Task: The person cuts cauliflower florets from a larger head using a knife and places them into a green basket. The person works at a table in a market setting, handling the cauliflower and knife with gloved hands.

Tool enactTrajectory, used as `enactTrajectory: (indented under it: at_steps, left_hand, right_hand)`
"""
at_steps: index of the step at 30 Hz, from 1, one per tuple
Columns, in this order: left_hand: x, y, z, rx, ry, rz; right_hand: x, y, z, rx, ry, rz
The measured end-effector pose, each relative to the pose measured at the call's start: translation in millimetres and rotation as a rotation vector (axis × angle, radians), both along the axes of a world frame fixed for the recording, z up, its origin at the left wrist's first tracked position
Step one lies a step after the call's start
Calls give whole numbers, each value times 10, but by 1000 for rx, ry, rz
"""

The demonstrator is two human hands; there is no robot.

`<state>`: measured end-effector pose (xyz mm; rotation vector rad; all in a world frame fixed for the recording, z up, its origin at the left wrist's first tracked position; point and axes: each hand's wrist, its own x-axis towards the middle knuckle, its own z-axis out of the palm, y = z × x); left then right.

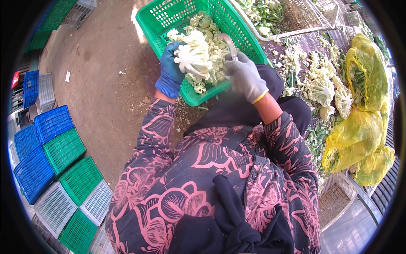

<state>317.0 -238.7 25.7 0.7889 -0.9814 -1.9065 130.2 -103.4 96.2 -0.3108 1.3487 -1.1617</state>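
Note:
My left hand [173,68], in a blue knitted glove, grips a cauliflower head [194,58] whose pale cut stems face up. In a grey glove with a yellow cuff, my right hand [245,74] is closed around the handle of a knife with a curved blade [230,44]. The blade points up and away from me, to the right of the cauliflower and apart from it. Both hands are over a green plastic crate [193,101] with slotted walls. Cut cauliflower florets [219,52] lie inside it, partly hidden under the held head.
To my right, cauliflower pieces [322,90] and leaf scraps cover a dark surface beside yellow mesh sacks [358,133]. A pale crate [304,31] holding trimmings stands at the upper right. Blue, green and white crates [65,152] are stacked at left, across the brown floor [104,79].

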Motion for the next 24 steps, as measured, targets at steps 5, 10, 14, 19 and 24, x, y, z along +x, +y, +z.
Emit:
enactTrajectory:
  at_steps: [5,10,14,19,24]
  left_hand:
    - [-109,44,241,44,-116,18]
    - [-68,16,136,-25,-30,-34]
    - [-142,45,138,246,322,-94]
    - [-108,160,399,424,475,-377]
    - [-152,275,633,371,41,-494]
  right_hand:
    - [-2,-67,173,-87,1,325]
    - [-135,-210,75,40,142,-35]
    - [82,-125,76,37,6,-13]
    - [63,-132,-184,-27,-58,-132]
    - [21,-175,-140,-111,92,-63]
